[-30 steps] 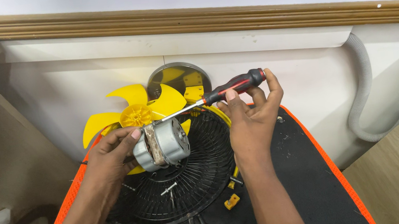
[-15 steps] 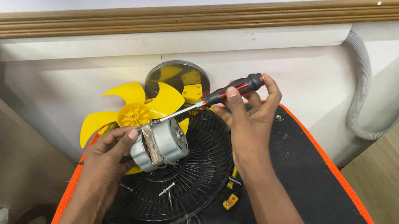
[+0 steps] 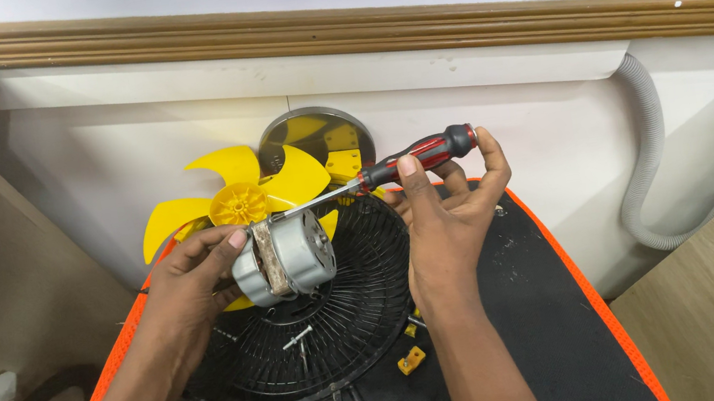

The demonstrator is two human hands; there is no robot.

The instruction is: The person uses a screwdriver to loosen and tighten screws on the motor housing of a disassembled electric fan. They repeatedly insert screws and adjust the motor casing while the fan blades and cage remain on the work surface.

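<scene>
My left hand (image 3: 191,287) grips a silver fan motor (image 3: 283,257) with a yellow fan blade (image 3: 236,201) attached behind it. My right hand (image 3: 445,206) holds a red and black screwdriver (image 3: 390,169), its tip touching the top of the motor. Both are held over a black round fan grille (image 3: 329,327) lying flat on a black surface with an orange border (image 3: 578,290).
Loose screws (image 3: 297,338) lie on the grille and a small yellow part (image 3: 412,360) beside it. A round metal plate (image 3: 317,140) leans on the white wall. A grey corrugated hose (image 3: 654,166) runs at the right, above a wooden floor.
The motor and both hands have drifted slightly; the screwdriver stays on the motor. Little else differs.
</scene>
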